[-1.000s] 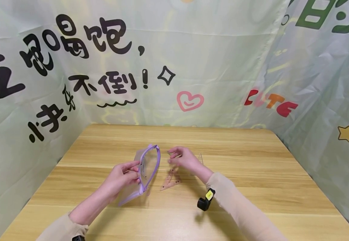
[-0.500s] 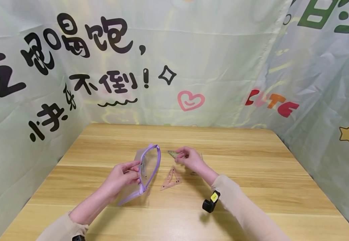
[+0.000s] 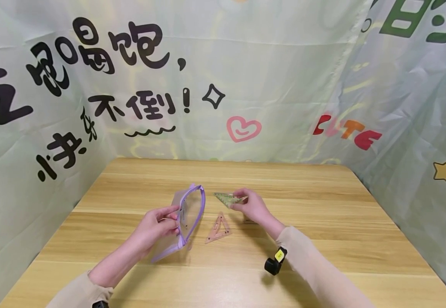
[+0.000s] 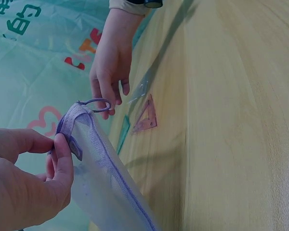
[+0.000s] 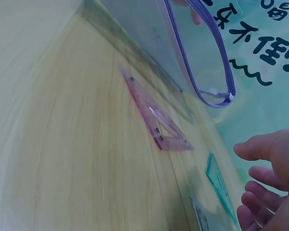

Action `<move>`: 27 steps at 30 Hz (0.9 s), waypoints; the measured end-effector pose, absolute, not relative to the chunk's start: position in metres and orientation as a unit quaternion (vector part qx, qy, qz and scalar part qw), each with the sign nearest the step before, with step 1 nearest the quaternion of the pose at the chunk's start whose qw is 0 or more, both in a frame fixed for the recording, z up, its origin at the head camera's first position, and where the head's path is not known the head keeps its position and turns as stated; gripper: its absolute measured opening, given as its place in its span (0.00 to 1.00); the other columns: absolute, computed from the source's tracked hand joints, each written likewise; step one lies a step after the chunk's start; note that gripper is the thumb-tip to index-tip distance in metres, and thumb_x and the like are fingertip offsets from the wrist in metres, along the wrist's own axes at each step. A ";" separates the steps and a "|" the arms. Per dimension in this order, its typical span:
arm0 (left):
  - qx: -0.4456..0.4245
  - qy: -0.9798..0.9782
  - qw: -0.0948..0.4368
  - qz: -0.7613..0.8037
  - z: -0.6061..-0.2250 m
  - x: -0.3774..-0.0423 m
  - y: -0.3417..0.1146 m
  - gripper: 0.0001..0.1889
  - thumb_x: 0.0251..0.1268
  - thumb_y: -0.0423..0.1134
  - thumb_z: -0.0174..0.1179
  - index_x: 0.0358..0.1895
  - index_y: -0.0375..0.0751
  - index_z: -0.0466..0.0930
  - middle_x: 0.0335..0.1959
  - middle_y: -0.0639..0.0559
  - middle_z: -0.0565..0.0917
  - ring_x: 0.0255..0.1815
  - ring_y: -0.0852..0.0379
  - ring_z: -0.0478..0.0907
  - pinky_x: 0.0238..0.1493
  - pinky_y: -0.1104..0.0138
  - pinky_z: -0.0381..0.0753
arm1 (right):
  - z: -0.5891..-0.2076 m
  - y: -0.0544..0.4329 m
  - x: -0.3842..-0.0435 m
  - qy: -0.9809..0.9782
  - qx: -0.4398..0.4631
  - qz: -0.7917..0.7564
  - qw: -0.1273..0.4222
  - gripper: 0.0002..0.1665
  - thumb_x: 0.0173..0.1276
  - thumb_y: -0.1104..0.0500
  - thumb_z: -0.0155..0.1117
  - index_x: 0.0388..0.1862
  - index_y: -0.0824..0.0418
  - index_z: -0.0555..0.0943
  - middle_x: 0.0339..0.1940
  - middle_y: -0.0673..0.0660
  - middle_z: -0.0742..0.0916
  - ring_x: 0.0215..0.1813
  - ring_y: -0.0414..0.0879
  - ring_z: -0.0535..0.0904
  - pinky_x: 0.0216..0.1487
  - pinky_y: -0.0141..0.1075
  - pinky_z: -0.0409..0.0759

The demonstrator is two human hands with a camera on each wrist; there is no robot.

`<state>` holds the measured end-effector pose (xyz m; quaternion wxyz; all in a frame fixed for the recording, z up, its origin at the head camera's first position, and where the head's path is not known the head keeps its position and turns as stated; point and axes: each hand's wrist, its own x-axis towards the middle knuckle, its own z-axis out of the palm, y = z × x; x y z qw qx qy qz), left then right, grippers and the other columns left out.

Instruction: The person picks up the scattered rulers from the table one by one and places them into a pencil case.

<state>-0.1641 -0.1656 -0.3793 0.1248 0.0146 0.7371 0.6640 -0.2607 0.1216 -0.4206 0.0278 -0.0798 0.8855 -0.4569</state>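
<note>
Green clear-plastic triangle ruler (image 3: 227, 199) — thin, stiff, slick, I judge — pinched at one corner by my right hand (image 3: 254, 208); left hand (image 3: 154, 224) grips purple-zippered transparent pouch (image 3: 187, 216).

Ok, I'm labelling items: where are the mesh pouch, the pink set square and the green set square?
mesh pouch (image 3: 189, 214), head view, clear side panel.
pink set square (image 3: 219, 230), head view, its frame.
green set square (image 3: 227, 198), head view, flat face.

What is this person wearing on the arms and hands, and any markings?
Both hands, left hand and right hand, are bare. Long beige sleeves cover both forearms. A small black camera with a yellow label sits at the right wrist; another dark device at the left.
</note>
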 end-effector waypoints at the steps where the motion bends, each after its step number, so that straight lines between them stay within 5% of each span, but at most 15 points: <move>1: 0.015 0.737 0.125 0.664 -0.379 -0.164 -0.166 0.33 0.60 0.26 0.54 0.72 0.23 0.59 0.41 0.51 0.73 0.37 0.61 0.77 0.43 0.73 0.86 | -0.422 0.123 -0.261 0.887 -0.076 -0.455 0.025 0.26 0.58 0.59 0.73 0.56 0.63 0.80 0.54 0.63 0.83 0.46 0.51 0.79 0.41 0.33 0.79; 11: 0.015 0.737 0.124 0.664 -0.380 -0.164 -0.165 0.34 0.60 0.26 0.55 0.71 0.23 0.59 0.40 0.51 0.74 0.36 0.62 0.77 0.42 0.74 0.86 | -0.429 0.135 -0.261 0.896 -0.072 -0.437 0.008 0.28 0.58 0.59 0.72 0.58 0.64 0.79 0.57 0.64 0.82 0.54 0.56 0.78 0.56 0.49 0.81; 27: 0.007 0.743 0.122 0.658 -0.379 -0.163 -0.165 0.33 0.61 0.26 0.55 0.72 0.25 0.60 0.42 0.50 0.73 0.39 0.59 0.76 0.43 0.74 0.86 | -0.430 0.150 -0.259 0.921 -0.074 -0.384 -0.009 0.30 0.58 0.57 0.73 0.59 0.65 0.77 0.54 0.64 0.83 0.55 0.57 0.80 0.60 0.51 0.80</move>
